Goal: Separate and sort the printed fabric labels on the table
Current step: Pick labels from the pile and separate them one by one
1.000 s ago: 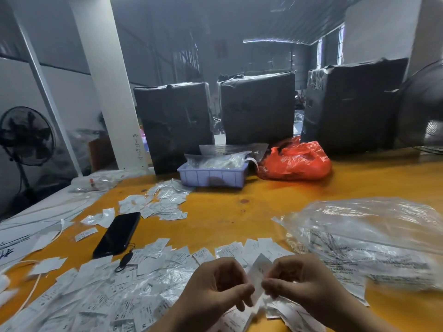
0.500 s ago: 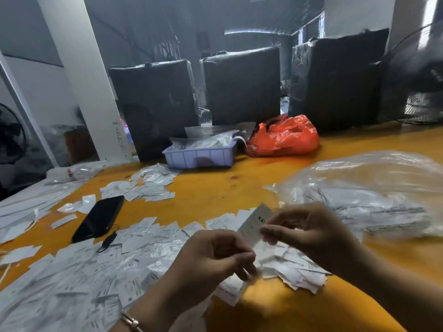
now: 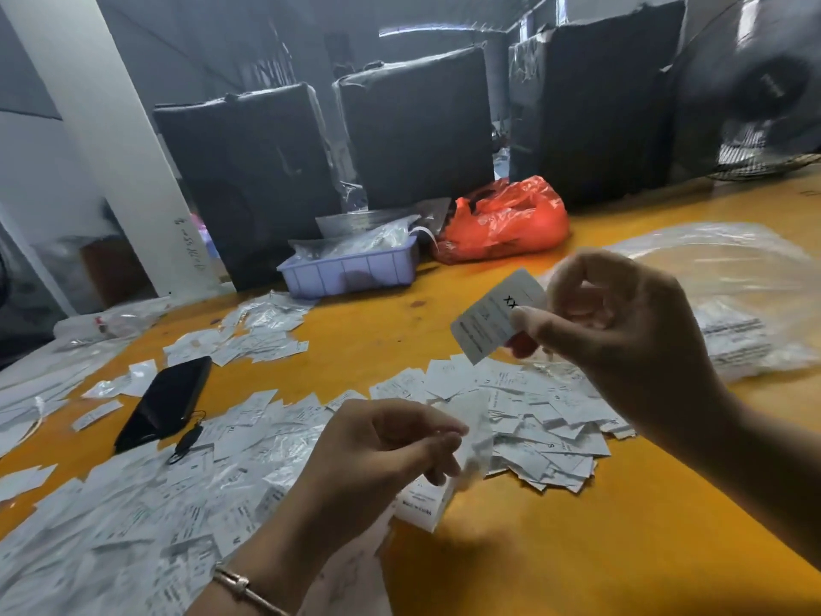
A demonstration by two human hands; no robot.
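Label [image 3: 496,321] pinched in right hand [image 3: 622,331] showed "XX", rest blurred. One loose label in the pile [image 3: 551,445] read "S".

The surface [image 3: 555,549] is smooth, glossy orange-yellow with a soft sheen. White matt labels [image 3: 524,411] lie heaped along its near edge, many in clear, shiny plastic sleeves [image 3: 133,526]. A crinkled clear plastic bag [image 3: 733,304] sits by the right edge. Toward the far edge: a matt lilac plastic tray [image 3: 351,271] and glossy red plastic bag [image 3: 506,224]. The phone [image 3: 166,402] is glossy black.
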